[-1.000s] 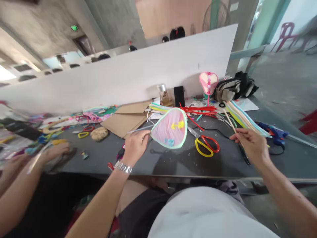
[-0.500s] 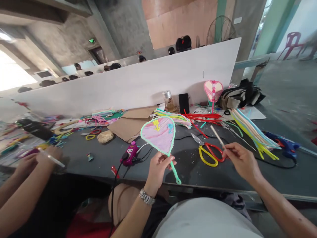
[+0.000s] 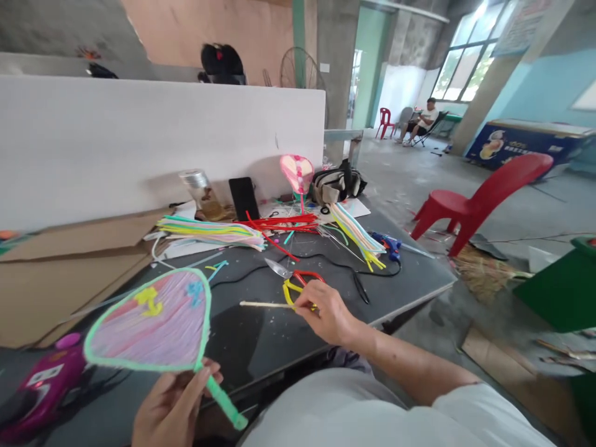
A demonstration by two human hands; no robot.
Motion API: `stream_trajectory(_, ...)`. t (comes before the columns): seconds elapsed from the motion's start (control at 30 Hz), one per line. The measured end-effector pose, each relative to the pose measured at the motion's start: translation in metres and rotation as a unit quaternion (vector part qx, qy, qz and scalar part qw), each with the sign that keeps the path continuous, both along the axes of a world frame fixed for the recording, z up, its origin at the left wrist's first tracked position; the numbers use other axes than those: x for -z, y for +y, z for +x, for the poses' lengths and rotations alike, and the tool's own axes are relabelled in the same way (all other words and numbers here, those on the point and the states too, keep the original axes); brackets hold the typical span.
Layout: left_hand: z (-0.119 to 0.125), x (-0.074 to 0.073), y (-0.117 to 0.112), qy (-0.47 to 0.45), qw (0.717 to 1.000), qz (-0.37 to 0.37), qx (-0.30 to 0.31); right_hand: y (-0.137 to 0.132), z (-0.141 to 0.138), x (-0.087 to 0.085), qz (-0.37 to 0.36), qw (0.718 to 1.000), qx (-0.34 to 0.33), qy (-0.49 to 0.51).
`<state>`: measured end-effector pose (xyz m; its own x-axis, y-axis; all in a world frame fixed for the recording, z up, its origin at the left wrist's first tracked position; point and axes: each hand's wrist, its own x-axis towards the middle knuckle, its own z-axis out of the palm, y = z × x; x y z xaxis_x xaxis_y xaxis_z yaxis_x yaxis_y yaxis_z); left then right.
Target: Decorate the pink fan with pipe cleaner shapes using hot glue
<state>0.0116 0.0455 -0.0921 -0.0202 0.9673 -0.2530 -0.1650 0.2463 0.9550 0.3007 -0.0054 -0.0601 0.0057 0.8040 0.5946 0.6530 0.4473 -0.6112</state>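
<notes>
My left hand is closed round the green handle of a hand fan, a pinkish-purple panel with a green fuzzy rim and yellow and blue decorations. The fan is tilted, its face toward me. In my right hand a thin pale stick is pinched, pointing left toward the fan but apart from it. Just behind that hand lie scissors with one red and one yellow handle, partly covered by my fingers.
Bundles of pastel pipe cleaners and red ones lie along the back. A jar, a phone, a pink fan and a bag stand by the white partition. A blue glue gun and cardboard flank them.
The view has swung to the right. My right hand has moved in front of the scissors, and the stick has turned from upright to nearly level. The fan looks larger and more tilted.
</notes>
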Motion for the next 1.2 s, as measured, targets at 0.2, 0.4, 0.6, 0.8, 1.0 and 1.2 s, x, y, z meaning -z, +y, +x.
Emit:
stream_trajectory(0.2,0.001,0.000,-0.001,-0.001,1.000,0.015,0.018,-0.001,0.008,0.004,0.028,0.999,0.011,-0.041)
stream_trajectory(0.4,0.001,0.005,-0.006,-0.009,0.997,0.072,0.021,0.008,0.039,0.005,-0.003,0.978,0.160,-0.136)
stream_trajectory(0.6,0.001,0.009,-0.010,-0.015,0.992,0.116,0.037,0.026,0.092,0.007,-0.026,0.947,0.289,-0.139)
stream_trajectory(0.8,0.000,0.013,-0.010,-0.018,0.990,0.130,0.056,0.022,0.106,0.003,-0.026,0.930,0.327,-0.168)
stream_trajectory(1.0,0.002,0.006,-0.012,0.014,0.987,0.138,0.080,0.010,0.056,0.012,0.053,0.974,0.168,-0.146)
stream_trajectory(1.2,0.007,-0.007,-0.014,0.043,0.985,0.139,0.087,-0.030,0.013,0.018,0.031,0.996,0.003,-0.088)
